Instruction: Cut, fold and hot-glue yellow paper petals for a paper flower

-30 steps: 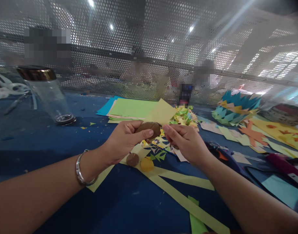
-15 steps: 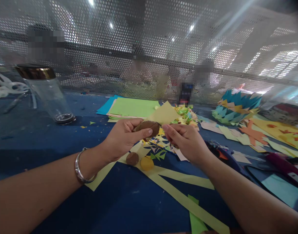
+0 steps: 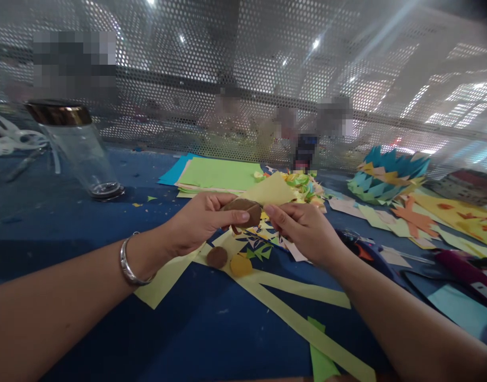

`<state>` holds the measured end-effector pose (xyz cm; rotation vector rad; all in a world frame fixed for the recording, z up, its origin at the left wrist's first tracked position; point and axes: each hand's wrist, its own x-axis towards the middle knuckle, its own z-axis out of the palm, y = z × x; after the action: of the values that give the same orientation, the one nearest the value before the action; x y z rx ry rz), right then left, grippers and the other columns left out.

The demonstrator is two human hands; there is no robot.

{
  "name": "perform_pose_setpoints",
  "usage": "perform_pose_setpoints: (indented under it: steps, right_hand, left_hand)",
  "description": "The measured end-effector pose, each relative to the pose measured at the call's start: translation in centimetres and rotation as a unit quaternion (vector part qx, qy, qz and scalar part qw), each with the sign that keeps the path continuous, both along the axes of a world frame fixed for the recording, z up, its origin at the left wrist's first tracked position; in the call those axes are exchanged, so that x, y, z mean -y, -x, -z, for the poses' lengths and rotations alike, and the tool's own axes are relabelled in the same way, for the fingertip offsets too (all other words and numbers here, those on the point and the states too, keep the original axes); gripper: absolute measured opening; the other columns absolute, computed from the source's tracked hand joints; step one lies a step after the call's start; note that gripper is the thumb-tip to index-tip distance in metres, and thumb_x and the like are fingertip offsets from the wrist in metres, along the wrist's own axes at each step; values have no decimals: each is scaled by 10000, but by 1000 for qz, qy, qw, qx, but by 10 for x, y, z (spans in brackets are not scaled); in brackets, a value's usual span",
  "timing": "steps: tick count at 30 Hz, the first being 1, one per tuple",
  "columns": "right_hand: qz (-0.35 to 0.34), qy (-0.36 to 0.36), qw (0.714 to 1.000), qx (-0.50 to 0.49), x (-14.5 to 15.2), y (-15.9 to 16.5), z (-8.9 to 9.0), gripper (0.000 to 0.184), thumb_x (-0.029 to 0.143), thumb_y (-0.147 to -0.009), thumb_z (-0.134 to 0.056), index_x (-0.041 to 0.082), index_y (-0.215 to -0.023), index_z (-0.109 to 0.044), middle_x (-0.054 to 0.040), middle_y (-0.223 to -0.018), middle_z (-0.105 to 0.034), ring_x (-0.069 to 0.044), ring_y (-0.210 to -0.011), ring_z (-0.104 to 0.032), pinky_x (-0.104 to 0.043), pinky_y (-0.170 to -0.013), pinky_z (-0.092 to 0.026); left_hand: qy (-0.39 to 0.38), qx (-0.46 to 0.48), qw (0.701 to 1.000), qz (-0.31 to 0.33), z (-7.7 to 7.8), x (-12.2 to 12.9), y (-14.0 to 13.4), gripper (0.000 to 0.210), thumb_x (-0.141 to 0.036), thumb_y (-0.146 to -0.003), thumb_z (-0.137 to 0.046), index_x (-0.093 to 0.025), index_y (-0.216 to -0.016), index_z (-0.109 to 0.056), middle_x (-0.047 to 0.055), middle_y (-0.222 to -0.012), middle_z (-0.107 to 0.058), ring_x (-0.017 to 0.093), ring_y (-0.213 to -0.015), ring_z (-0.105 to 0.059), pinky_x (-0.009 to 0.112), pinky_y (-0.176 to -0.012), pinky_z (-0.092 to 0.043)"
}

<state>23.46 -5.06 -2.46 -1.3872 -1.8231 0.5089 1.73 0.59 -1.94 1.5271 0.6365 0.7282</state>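
My left hand (image 3: 201,218) is closed on a curled piece of brown paper (image 3: 247,212), its thumb laid across the front. Just to the right, my right hand (image 3: 303,225) pinches with thumb and forefinger by the edge of the brown piece. What lies in that pinch is hidden. A pale yellow sheet (image 3: 273,189) shows behind the fingers of both hands; whether either one grips it I cannot tell. Below them, a brown paper disc (image 3: 217,258) and a yellow paper disc (image 3: 241,265) lie side by side on pale yellow strips (image 3: 295,318).
Stacked coloured paper (image 3: 222,174) lies behind my hands, beside a heap of paper scraps (image 3: 305,185). A glass bottle (image 3: 82,154) and white scissors (image 3: 16,139) stand or lie at left. A paper crown (image 3: 389,178) and a purple tool (image 3: 462,273) are at right.
The brown paper has tilted and looks more folded in my left hand. The pale yellow sheet's upper tip has dropped slightly. My right hand has barely moved.
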Motion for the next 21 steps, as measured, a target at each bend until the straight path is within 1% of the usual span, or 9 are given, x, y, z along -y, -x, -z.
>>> perform_pose_setpoints:
  steps: [5,8,11,13,17,21]
  right_hand:
    - [15,23,1000,11,3,1,-2,583,636,-920,-511,186,-549,-493,48,-490,-343,-90,-475,-303,-266,-463,-223]
    - [11,18,1000,-4,1,2,-2,571,631,-916,-523,187,-556,-511,47,-495,-358,-89,-476,-306,-263,-463,-241]
    - [8,17,1000,-25,-1,2,0,559,626,-903,-555,188,-557,-509,47,-502,-364,-89,-482,-309,-261,-468,-257]
    - [11,26,999,-34,-1,3,2,560,638,-900,-553,190,-568,-509,46,-499,-361,-90,-478,-308,-265,-461,-242]
    - [15,46,998,-30,0,3,3,576,665,-907,-519,187,-585,-519,42,-489,-372,-91,-462,-312,-279,-456,-214]
    - [13,53,998,-30,0,4,3,589,680,-900,-515,186,-580,-508,42,-488,-373,-88,-458,-310,-282,-461,-212]
  left_hand:
    - [4,-17,1000,10,-3,0,-1,145,-245,-809,-756,-179,-936,-778,21,-805,-701,86,-674,-564,194,-604,-430]
    - [-3,-11,1000,-1,-3,1,-2,138,-254,-798,-764,-178,-914,-770,18,-791,-688,92,-667,-561,198,-596,-431]
    - [-9,7,1000,-20,-2,2,-2,138,-264,-775,-785,-188,-887,-756,13,-797,-689,101,-673,-572,207,-607,-443]
    - [-10,5,1000,-26,-1,3,-2,151,-266,-762,-794,-187,-888,-762,23,-810,-707,113,-686,-594,224,-636,-461]
    - [1,-4,1000,-14,1,3,-2,187,-272,-759,-790,-178,-920,-779,70,-916,-755,161,-792,-669,274,-724,-486]
    - [3,-13,1000,-2,2,3,-2,177,-267,-770,-773,-177,-922,-779,69,-910,-762,168,-809,-683,280,-722,-479]
